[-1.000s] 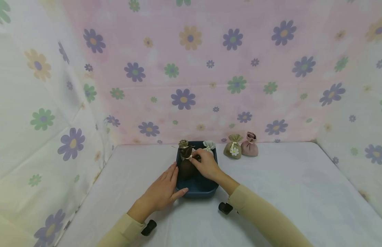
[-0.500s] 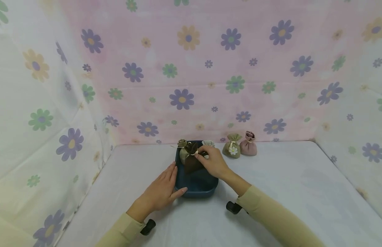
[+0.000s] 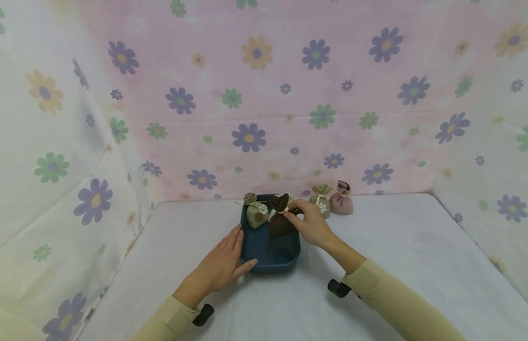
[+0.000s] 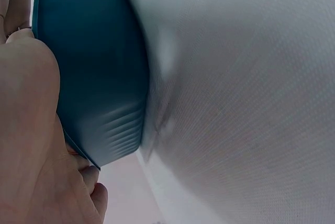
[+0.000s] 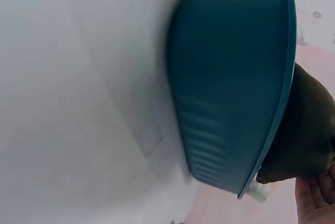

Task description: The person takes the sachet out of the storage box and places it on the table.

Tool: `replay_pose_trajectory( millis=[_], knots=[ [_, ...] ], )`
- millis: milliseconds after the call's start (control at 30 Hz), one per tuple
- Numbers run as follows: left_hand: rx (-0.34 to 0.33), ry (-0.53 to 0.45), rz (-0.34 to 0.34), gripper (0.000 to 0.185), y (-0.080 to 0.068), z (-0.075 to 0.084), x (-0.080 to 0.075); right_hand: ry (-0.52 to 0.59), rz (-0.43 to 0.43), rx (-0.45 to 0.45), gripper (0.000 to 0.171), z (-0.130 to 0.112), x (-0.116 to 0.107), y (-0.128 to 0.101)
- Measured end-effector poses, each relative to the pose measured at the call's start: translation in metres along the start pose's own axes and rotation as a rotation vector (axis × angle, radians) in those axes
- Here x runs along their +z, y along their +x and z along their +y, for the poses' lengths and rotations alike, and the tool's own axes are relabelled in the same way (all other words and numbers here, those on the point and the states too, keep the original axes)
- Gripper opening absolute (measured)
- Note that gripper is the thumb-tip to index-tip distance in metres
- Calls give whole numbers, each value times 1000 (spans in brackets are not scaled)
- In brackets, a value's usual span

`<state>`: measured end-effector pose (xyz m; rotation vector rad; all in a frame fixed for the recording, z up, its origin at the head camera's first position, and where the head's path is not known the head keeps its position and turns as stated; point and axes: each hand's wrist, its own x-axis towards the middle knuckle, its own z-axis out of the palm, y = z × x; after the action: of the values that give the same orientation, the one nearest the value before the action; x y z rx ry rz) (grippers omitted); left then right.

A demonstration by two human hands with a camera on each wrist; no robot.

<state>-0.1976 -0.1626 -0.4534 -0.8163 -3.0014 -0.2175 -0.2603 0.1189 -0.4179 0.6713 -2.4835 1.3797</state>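
Note:
My right hand pinches the tied neck of a dark brown drawstring pouch, over the right side of a dark blue bin. In the right wrist view the brown pouch hangs past the bin's rim, fingers at its neck. My left hand lies against the bin's left side, fingers straight and thumb at the near rim. An olive pouch with a white flower leans in the bin's far left corner. Behind the brown pouch, a pale pouch is mostly hidden.
Right of the bin, near the back wall, stand a second olive pouch with a flower and a pink pouch. Flower-printed cloth encloses the white table at the back and sides.
My right hand has carried the brown pouch rightward across the bin. The olive pouch in the far left corner has come into view, while the pale one is now mostly covered. My left hand stays put.

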Motion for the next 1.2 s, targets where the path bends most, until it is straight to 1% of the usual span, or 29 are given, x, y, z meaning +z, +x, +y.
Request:
replay_pose_trajectory(
  millis=[133, 300, 367, 500, 600, 733, 967, 1200],
  knots=[
    [-8, -2, -15, 96, 0, 0, -1, -34, 24, -8, 12, 4, -8, -3],
    [-2, -17, -2, 97, 1, -2, 3, -34, 60, -40, 8, 12, -22, -8],
    [2, -17, 3, 98, 1, -4, 5, -24, 62, -22, 7, 14, -29, -10],
    [4, -23, 12, 98, 1, -4, 5, -47, 80, 18, 7, 21, -42, -14],
    [-3, -25, 4, 97, 1, -3, 3, -92, 106, 14, 7, 27, -52, -16],
    [-21, -23, -26, 97, 0, 0, 1, -134, 129, 10, 6, 37, -64, -22],
    [-23, -14, -25, 98, 0, -1, 3, -203, 148, 73, 13, 56, -83, -32],
    [-26, -19, -24, 98, -1, -2, 3, -234, 205, 141, 19, 73, -98, -34]
  ],
)
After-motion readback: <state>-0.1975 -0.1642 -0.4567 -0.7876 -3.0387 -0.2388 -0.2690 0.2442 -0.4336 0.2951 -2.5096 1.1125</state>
